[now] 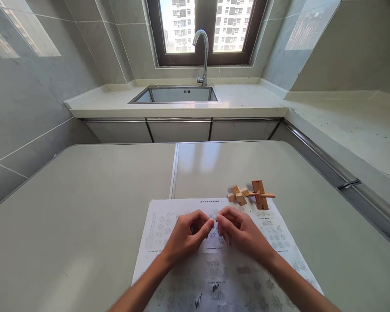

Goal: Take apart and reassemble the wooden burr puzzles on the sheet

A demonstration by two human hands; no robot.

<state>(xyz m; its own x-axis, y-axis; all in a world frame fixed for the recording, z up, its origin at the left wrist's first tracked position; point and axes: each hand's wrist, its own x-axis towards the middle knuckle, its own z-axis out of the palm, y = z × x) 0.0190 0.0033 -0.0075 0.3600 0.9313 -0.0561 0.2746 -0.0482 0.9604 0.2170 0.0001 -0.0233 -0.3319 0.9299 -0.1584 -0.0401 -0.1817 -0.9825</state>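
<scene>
While left hand [190, 233] and right hand [242, 227] curl narrowly over the paper sheet [157, 219], contents unclear | wooden burr [239, 195], wooden cross [259, 195]: seemingly assembled, untouched | remainder: cannot tell

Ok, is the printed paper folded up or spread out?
Spread out: the printed paper lies open on the table, its diagrams showing around the left hand and right hand.

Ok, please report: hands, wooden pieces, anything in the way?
Left hand, right hand: curled over printed sheet, grip unclear. Wooden pieces: beyond right hand, at sheet's far edge, not between the hands.
</scene>
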